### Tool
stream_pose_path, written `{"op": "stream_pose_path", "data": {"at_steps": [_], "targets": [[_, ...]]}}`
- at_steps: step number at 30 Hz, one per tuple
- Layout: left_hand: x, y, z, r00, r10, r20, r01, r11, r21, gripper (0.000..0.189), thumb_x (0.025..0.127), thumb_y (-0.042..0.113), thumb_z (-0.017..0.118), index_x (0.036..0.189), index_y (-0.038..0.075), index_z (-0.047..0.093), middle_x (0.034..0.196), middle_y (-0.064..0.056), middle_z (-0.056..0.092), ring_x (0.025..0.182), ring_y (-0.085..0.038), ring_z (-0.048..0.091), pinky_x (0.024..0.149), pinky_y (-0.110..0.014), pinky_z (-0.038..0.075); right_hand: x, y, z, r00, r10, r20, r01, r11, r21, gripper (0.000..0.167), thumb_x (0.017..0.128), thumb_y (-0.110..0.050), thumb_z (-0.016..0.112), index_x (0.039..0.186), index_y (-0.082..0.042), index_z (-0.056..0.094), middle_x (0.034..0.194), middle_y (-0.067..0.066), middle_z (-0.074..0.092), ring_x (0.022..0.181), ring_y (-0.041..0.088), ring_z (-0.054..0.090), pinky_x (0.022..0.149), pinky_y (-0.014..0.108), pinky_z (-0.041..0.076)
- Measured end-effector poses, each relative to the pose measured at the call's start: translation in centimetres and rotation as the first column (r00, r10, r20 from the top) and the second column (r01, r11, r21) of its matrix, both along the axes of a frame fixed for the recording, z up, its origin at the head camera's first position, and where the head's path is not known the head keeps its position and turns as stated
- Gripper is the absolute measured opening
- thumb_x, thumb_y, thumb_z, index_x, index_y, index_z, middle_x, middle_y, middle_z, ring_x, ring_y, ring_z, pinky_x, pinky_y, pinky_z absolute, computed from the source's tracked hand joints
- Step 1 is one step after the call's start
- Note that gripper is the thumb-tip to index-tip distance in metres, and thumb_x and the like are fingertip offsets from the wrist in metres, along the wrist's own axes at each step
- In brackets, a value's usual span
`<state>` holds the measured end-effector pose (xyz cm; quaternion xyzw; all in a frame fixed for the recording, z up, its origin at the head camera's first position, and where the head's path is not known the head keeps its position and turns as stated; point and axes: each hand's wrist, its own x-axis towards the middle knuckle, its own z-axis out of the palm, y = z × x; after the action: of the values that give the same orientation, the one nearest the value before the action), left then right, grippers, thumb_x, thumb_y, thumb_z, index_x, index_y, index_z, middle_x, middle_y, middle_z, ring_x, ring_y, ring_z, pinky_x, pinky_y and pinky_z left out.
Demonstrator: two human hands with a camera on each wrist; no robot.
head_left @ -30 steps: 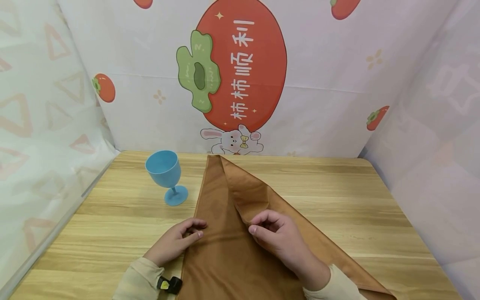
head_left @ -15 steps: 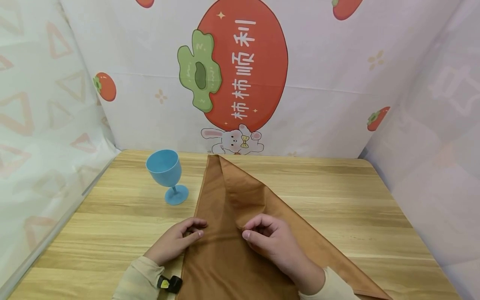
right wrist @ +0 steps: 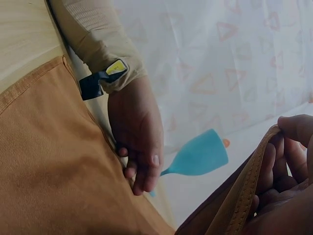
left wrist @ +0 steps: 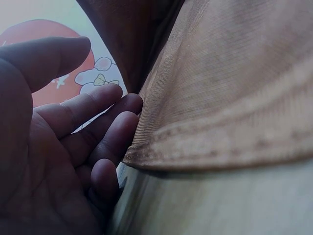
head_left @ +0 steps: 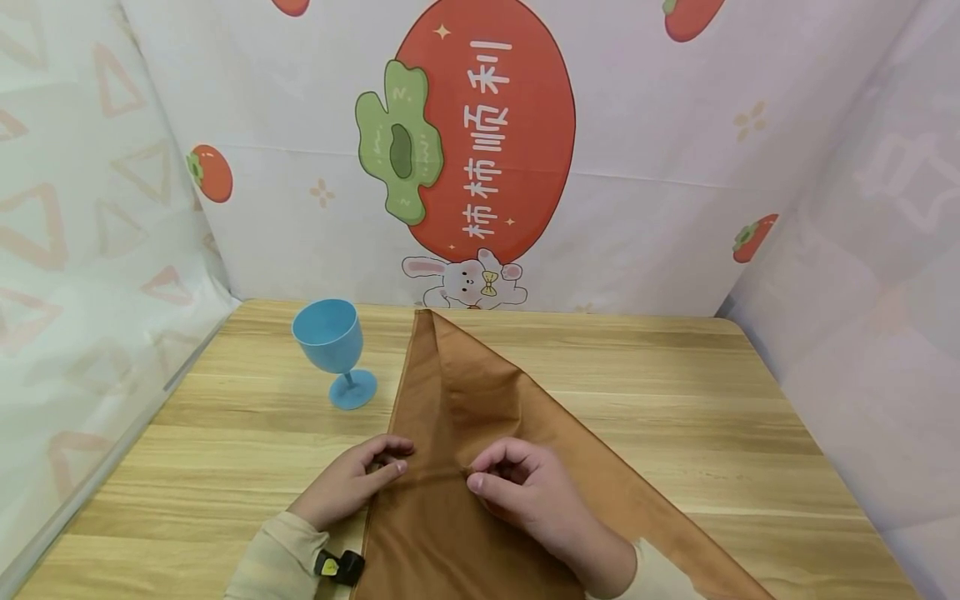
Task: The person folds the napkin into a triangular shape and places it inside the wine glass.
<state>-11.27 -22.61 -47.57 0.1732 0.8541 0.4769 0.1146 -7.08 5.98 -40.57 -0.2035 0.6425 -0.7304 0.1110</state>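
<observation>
A brown hemmed cloth (head_left: 442, 542) lies across the middle of the table, its far corner near the back edge. One corner is folded over, and my right hand (head_left: 532, 500) pinches its tip between thumb and index finger, low over the cloth. In the right wrist view, the stitched hem (right wrist: 244, 196) rises to that pinch. My left hand (head_left: 356, 479) rests at the cloth's left edge with loosely bent fingers. The left wrist view shows its fingertips right at the hem, the thumb (left wrist: 63, 54) lifted away from it.
A blue plastic goblet (head_left: 327, 337) stands upright on the wooden table (head_left: 675, 400), left of the cloth and beyond my left hand. A printed white backdrop (head_left: 645, 108) rises behind the table, with pale sheets on both sides. A black strap (head_left: 341, 568) sits at my left wrist.
My right hand has moved left and a little nearer to me, drawing the pinched corner further over the cloth. The cloth's right edge has shifted inward. My left hand and the goblet stay put.
</observation>
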Motion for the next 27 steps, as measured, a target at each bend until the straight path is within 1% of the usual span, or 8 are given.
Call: {"op": "stream_pose_path", "data": {"at_steps": [9,16,20,27], "targets": [[0.0,0.0,-0.1,1.0,-0.005,0.003,0.005,1.0,0.0,0.03,0.102,0.025,0.06,0.128,0.009,0.063,0.123,-0.002,0.067,0.104,-0.011,0.063,0.088,-0.027,0.049,0.4,-0.8,-0.1,0.999,0.033,-0.012,-0.033,0.999,-0.024,0.015,0.09,-0.001,0.071,0.096,0.011,0.064,0.078,-0.006,0.062,0.063,0.002,0.05,0.057,0.017,0.041],[0.0,0.0,0.1,1.0,-0.007,0.001,0.007,1.0,0.019,0.031,0.102,0.024,0.06,0.127,0.007,0.063,0.123,-0.004,0.067,0.104,-0.012,0.063,0.088,-0.027,0.05,0.7,-1.4,0.0,0.998,0.041,0.049,-0.039,0.998,-0.049,0.018,0.089,-0.001,0.072,0.097,0.012,0.064,0.08,-0.005,0.063,0.066,0.003,0.051,0.06,0.017,0.043],[0.0,0.0,0.1,1.0,-0.009,0.002,0.009,1.0,0.023,0.031,0.102,0.024,0.061,0.127,0.007,0.063,0.123,-0.005,0.067,0.104,-0.012,0.063,0.088,-0.027,0.05,0.9,-1.8,0.0,0.997,0.049,0.067,-0.045,0.997,-0.066,0.019,0.088,-0.001,0.072,0.098,0.014,0.063,0.079,-0.005,0.063,0.067,0.004,0.052,0.061,0.018,0.044],[0.0,0.0,0.0,1.0,-0.009,0.002,0.009,1.0,0.003,0.03,0.102,0.026,0.06,0.128,0.011,0.063,0.122,-0.001,0.067,0.105,-0.012,0.063,0.089,-0.028,0.05,1.1,-2.3,-0.2,0.997,0.072,0.018,-0.071,0.995,-0.074,0.018,0.088,0.0,0.071,0.097,0.014,0.063,0.078,-0.005,0.063,0.065,0.003,0.051,0.059,0.017,0.043]]}}
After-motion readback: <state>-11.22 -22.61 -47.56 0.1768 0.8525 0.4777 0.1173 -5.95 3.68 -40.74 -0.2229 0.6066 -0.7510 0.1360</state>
